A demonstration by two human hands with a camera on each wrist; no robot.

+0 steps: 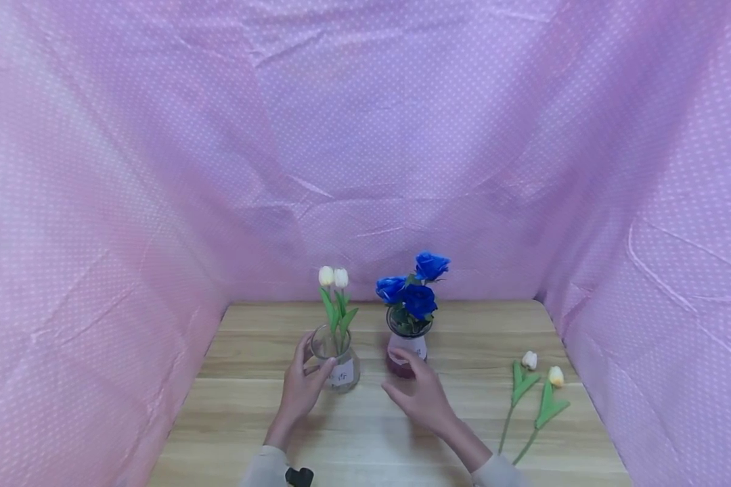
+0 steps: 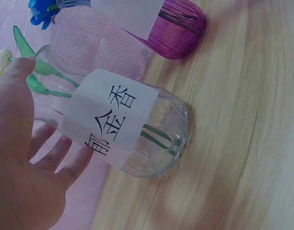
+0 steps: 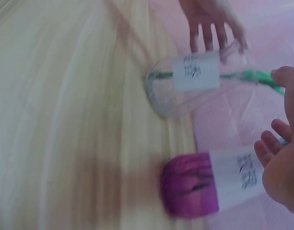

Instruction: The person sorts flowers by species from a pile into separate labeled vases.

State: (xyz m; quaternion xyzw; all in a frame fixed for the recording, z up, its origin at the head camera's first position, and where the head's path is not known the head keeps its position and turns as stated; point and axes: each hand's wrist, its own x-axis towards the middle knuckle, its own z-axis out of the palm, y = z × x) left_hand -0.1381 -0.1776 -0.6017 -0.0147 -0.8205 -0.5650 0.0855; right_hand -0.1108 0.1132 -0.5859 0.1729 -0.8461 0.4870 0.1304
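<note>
A clear glass vase (image 2: 168, 112) with a white label holds two white tulips (image 1: 334, 276) with green leaves. My left hand (image 1: 304, 382) grips this vase at its neck, the thumb on the near side by the rim and the fingers round the left side. Just to its right, a purple vase (image 3: 190, 184) with a white label carries several blue roses (image 1: 417, 297). My right hand (image 1: 423, 396) hovers in front of the purple vase, fingers loosely bent and nothing in them; in the head view it overlaps the vase's lower part.
Two more white tulips (image 1: 542, 399) lie on the right side of the wooden table (image 1: 250, 412). Pink dotted cloth (image 1: 390, 135) hangs behind the table and along both sides. A small black object (image 1: 299, 477) is by the left sleeve.
</note>
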